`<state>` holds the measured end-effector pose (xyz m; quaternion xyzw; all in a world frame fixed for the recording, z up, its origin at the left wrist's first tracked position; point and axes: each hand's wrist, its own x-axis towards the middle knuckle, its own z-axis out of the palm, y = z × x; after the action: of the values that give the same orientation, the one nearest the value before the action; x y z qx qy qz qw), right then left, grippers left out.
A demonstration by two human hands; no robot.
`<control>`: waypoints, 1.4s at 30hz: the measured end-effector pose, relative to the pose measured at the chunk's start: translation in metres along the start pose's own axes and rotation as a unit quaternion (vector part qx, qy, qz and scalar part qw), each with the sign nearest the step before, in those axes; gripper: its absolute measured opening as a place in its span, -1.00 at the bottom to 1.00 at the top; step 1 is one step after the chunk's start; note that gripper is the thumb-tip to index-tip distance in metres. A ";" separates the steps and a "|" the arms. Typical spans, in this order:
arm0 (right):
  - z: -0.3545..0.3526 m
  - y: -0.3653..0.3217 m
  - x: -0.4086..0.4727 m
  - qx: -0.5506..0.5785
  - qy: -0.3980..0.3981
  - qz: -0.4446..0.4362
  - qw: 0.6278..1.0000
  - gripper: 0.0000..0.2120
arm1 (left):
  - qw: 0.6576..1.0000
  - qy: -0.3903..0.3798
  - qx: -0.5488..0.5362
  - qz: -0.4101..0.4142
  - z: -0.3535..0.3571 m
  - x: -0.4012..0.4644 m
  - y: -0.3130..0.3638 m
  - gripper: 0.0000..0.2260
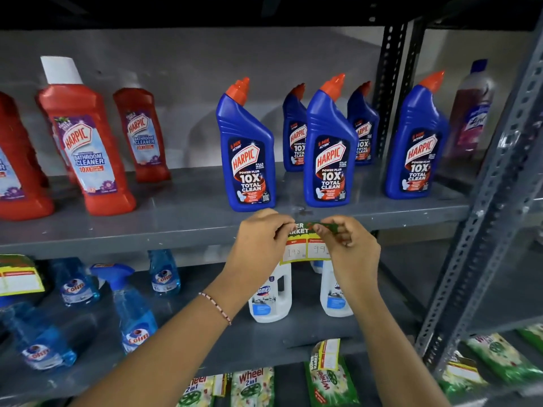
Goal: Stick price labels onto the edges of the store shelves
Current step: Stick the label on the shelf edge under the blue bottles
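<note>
1. Mid-aisle, a person's left hand (258, 245) and right hand (349, 251) pinch the top corners of a price label (305, 248) against the front edge of a grey metal shelf (117, 233).

2. Both hands are closed on the label: the left grips its upper left corner, the right its upper right, where the green header strip appears folded or curled under the fingertips (318, 229).

3. Held there, the label hangs just below two blue Harpic toilet-cleaner bottles (249, 160), apparently so that its handwritten prices sit under the product they describe.

4. Its lower half, with two white price boxes, droops free over the white Domex bottles (270, 295) on the shelf beneath; whether the top is already stuck cannot be told.

5. Both forearms rise from below, wrists bent slightly inward, the hands near each other with the label's middle showing between them; a beaded bracelet (217, 306) circles the left wrist.

6. Another yellow-bordered label (19, 277) hangs from the same edge at far left, suggesting the job is partly done.
</note>
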<state>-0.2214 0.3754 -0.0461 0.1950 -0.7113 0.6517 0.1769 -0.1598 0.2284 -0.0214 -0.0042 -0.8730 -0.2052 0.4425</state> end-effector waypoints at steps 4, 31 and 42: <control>0.001 0.003 0.002 -0.001 0.006 -0.018 1.000 -0.81 | 1.000 0.027 -0.006 0.009 0.004 -0.002 -0.001 -0.95; -0.017 0.240 -0.090 -0.328 -0.346 0.092 0.874 -0.76 | 0.649 -0.241 -0.261 -0.673 0.205 -0.262 -0.057 -0.71; -0.006 0.279 -0.108 -0.327 -0.271 0.023 0.905 -0.90 | 0.702 -0.118 -0.257 -0.654 0.233 -0.262 -0.054 -0.72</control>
<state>-0.2698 0.4076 -0.3395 0.2794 -0.9092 0.3084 0.0160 -0.1904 0.3087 -0.3659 0.4299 -0.6149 -0.6572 0.0721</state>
